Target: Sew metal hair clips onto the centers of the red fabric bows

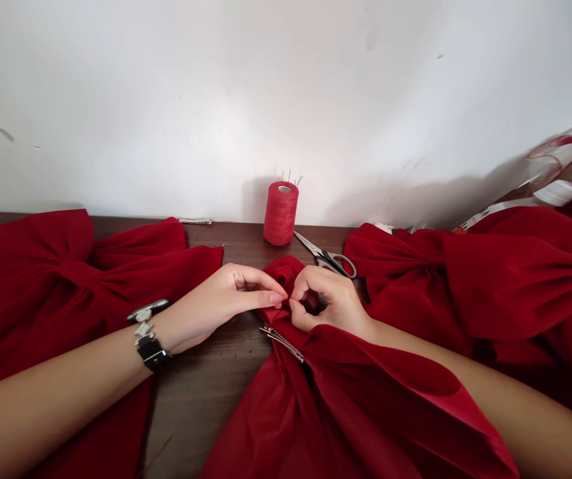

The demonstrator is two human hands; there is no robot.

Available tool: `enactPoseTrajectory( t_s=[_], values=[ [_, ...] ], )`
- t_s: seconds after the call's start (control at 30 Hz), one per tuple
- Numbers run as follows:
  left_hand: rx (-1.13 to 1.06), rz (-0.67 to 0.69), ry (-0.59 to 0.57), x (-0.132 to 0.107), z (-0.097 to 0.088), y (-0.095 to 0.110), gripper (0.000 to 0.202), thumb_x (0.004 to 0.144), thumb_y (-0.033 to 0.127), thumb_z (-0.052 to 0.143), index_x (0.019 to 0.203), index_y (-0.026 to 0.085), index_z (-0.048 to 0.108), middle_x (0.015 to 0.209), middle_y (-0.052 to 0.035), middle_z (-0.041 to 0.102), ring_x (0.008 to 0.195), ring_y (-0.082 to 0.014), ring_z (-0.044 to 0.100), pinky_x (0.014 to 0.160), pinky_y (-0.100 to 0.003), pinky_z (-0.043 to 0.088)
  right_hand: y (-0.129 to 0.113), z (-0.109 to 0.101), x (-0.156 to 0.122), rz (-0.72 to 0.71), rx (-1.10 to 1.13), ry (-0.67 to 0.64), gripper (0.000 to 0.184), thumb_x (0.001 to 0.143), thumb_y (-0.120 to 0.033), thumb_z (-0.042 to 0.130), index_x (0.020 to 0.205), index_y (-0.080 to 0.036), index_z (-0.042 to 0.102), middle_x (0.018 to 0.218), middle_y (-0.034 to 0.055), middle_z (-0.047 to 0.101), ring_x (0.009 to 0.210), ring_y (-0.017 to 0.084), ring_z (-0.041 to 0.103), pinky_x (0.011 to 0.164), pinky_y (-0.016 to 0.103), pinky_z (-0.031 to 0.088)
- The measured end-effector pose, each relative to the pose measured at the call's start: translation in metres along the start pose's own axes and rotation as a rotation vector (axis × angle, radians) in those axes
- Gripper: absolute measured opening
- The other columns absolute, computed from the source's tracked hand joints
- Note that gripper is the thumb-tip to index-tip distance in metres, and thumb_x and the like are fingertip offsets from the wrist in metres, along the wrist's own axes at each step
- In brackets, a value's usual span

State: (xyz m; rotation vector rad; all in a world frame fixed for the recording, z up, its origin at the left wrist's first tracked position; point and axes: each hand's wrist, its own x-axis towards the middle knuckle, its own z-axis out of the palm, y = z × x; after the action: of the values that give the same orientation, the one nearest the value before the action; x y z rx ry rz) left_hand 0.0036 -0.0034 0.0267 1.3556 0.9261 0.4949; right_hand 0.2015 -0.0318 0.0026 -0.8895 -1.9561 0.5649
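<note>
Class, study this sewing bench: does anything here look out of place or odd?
One small thing: a metal hair clip lies alone at the back edge of the wooden table, apart from the red fabric bows. A similar clip lies on the nearest bow. Nothing looks spilled or damaged.

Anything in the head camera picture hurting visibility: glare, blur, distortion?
Head view: fairly sharp throughout, with soft light; a pale glare brightens the white wall above the red thread spool, which casts a shadow beside it. Wide-angle distortion bows the table edge. The fingers hide part of the pinched red fabric.
</note>
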Motion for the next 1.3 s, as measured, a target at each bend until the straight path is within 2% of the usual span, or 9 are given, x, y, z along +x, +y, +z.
enactPoseTrajectory(
  t_s=[0.13, 0.3, 0.43, 0.63, 0.97, 1.1, 1.2, 1.3],
  values=[
    [-0.009, 0.01, 0.003, 0.0, 0.0002, -0.001, 0.014, 0.079, 0.03, 0.074, 0.087, 0.019, 0.077, 0.088, -0.0032, 0.076, 0.082, -0.0155, 0.063, 0.078, -0.027, 0.046, -0.0011, -0.0001, 0.0005, 0.05, 0.001, -0.014, 0.015, 0.067, -0.005, 0.058, 0.064, -0.017, 0.049, 0.062, -0.0033, 0.052, 0.052, 0.006, 0.042, 0.049, 0.017, 0.034],
    [-0.015, 0.013, -0.001, -0.0006, 0.001, 0.0, 0.01, 0.078, 0.028, 0.075, 0.084, 0.02, 0.077, 0.085, -0.0015, 0.076, 0.081, -0.014, 0.063, 0.077, -0.024, 0.047, -0.0011, -0.0014, 0.0023, 0.093, 0.098, -0.094, 0.015, 0.066, -0.006, 0.057, 0.06, -0.017, 0.048, 0.059, -0.0033, 0.052, 0.051, 0.007, 0.044, 0.048, 0.018, 0.035],
    [0.006, -0.016, -0.002, -0.0011, 0.0011, 0.0015, 0.011, 0.077, 0.028, 0.076, 0.084, 0.02, 0.078, 0.084, -0.0023, 0.077, 0.081, -0.0148, 0.065, 0.077, -0.024, 0.049, -0.0006, -0.0013, 0.0029, 0.179, 0.101, -0.034, 0.017, 0.066, -0.007, 0.058, 0.06, -0.017, 0.047, 0.055, -0.0044, 0.05, 0.047, 0.006, 0.041, 0.045, 0.017, 0.033],
    [0.056, -0.013, -0.038, -0.0007, 0.0013, 0.0031, 0.011, 0.078, 0.028, 0.075, 0.084, 0.02, 0.079, 0.08, -0.0017, 0.076, 0.076, -0.0138, 0.063, 0.072, -0.022, 0.048, -0.0009, -0.0016, 0.0021, -0.032, 0.04, 0.001, 0.015, 0.073, -0.007, 0.059, 0.067, -0.018, 0.05, 0.063, -0.0016, 0.055, 0.054, 0.008, 0.043, 0.05, 0.02, 0.037],
    [0.208, 0.062, -0.102, 0.0008, 0.0, 0.0034, 0.011, 0.077, 0.028, 0.073, 0.079, 0.019, 0.078, 0.073, 0.0003, 0.074, 0.068, -0.013, 0.061, 0.065, -0.02, 0.047, -0.0021, -0.0032, 0.0047, -0.206, 0.023, 0.008, 0.01, 0.081, -0.01, 0.059, 0.076, -0.017, 0.056, 0.071, 0.0037, 0.062, 0.065, 0.012, 0.056, 0.06, 0.024, 0.049],
    [0.276, 0.094, -0.118, 0.0025, -0.0009, 0.0043, 0.013, 0.078, 0.029, 0.072, 0.079, 0.018, 0.078, 0.073, -0.0002, 0.074, 0.067, -0.014, 0.061, 0.066, -0.022, 0.048, -0.0023, -0.0058, 0.0047, -0.319, -0.045, -0.041, 0.009, 0.084, -0.011, 0.056, 0.078, -0.018, 0.057, 0.073, 0.0042, 0.064, 0.068, 0.013, 0.059, 0.062, 0.024, 0.051],
    [0.309, 0.109, -0.141, 0.0027, -0.0013, 0.0044, 0.014, 0.078, 0.031, 0.071, 0.081, 0.019, 0.079, 0.075, -0.001, 0.073, 0.069, -0.0152, 0.062, 0.067, -0.023, 0.049, -0.0025, -0.006, 0.0038, -0.34, -0.081, -0.079, 0.009, 0.085, -0.012, 0.055, 0.079, -0.018, 0.058, 0.074, 0.0049, 0.065, 0.069, 0.014, 0.061, 0.062, 0.025, 0.051],
    [0.341, 0.139, -0.145, 0.0019, -0.0011, 0.0039, 0.015, 0.078, 0.031, 0.071, 0.079, 0.019, 0.079, 0.078, -0.0012, 0.073, 0.071, -0.0157, 0.063, 0.068, -0.023, 0.048, -0.0034, -0.0044, 0.004, -0.29, -0.054, -0.106, 0.01, 0.086, -0.012, 0.055, 0.079, -0.018, 0.058, 0.075, 0.0058, 0.065, 0.07, 0.015, 0.06, 0.064, 0.026, 0.05]
  ],
)
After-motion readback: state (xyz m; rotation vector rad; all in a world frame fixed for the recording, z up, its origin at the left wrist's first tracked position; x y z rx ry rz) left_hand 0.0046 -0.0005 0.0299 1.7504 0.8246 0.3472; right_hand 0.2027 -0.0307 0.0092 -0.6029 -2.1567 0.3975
